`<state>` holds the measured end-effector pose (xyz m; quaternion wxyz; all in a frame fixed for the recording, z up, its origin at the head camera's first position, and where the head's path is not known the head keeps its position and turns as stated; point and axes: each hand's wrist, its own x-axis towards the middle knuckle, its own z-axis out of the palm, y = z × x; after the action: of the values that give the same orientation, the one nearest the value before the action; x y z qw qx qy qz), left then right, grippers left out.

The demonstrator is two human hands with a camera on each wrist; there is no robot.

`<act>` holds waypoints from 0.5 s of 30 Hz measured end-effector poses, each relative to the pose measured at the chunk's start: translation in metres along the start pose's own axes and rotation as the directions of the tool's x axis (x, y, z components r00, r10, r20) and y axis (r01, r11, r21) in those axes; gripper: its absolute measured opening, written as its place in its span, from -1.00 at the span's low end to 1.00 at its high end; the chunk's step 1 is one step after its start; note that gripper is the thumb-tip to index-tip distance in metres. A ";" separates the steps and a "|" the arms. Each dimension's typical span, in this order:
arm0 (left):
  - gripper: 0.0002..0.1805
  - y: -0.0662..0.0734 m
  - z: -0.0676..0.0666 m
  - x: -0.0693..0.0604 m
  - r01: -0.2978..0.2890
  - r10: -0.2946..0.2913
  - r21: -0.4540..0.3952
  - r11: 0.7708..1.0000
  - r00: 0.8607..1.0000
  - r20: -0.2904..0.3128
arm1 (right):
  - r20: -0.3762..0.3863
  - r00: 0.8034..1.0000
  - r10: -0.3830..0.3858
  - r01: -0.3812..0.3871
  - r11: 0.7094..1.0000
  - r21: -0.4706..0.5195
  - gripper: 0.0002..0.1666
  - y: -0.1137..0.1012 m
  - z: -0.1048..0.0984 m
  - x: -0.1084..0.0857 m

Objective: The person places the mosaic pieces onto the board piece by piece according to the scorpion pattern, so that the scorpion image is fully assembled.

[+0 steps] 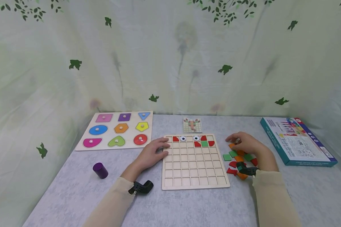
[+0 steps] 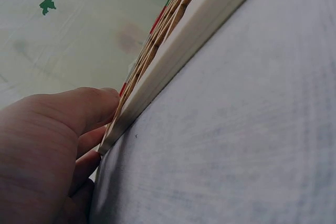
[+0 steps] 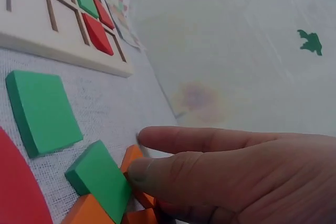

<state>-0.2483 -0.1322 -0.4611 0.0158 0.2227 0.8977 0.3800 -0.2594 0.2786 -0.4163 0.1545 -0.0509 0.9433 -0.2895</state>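
The wooden grid board lies flat in the middle of the table. Near its top edge sit red quarter-round pieces, a green square and two eye pieces. My left hand rests at the board's upper left edge, fingertips touching it, as the left wrist view also shows. Over a loose pile of orange, green and red pieces right of the board is my right hand. Its thumb touches an orange piece beside a green square, with the index finger stretched out; its lower fingers are partly hidden.
A small pattern card lies behind the board. Back left is a shape puzzle with knobbed pieces; a purple cylinder stands in front of it. At the right lies a flat box. A leaf-patterned curtain hangs behind the table.
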 end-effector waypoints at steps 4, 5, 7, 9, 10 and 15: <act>-0.66 0.001 0.000 0.000 -0.002 0.002 -0.002 1.000 1.000 0.001 | -0.003 1.000 0.026 -0.026 0.999 0.021 -0.68 0.002 0.000 -0.001; -0.66 0.001 -0.001 0.000 -0.002 0.002 -0.001 1.000 1.000 0.002 | -0.002 0.999 0.033 -0.033 0.999 0.028 -0.69 0.002 0.000 -0.001; -0.66 0.001 -0.001 -0.001 -0.002 0.002 -0.002 1.000 1.000 0.002 | -0.001 0.999 0.050 -0.050 0.998 0.040 -0.71 0.002 0.001 -0.001; -0.66 0.001 -0.001 -0.001 -0.001 0.001 -0.002 1.000 1.000 0.002 | 0.001 0.998 0.056 -0.056 0.997 0.048 -0.72 0.002 0.001 -0.001; -0.66 0.001 -0.001 -0.001 0.000 0.000 -0.002 1.000 1.000 0.003 | 0.000 0.998 0.058 -0.058 0.997 0.051 -0.73 0.002 0.002 0.000; -0.67 0.000 -0.001 -0.001 0.007 -0.007 -0.009 1.000 1.000 0.005 | -0.015 0.999 0.032 -0.031 0.998 0.063 -0.78 0.001 0.004 0.001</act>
<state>-0.2471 -0.1333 -0.4601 0.0204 0.2202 0.8966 0.3835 -0.2589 0.2776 -0.4201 0.1528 -0.0288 0.9356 -0.3171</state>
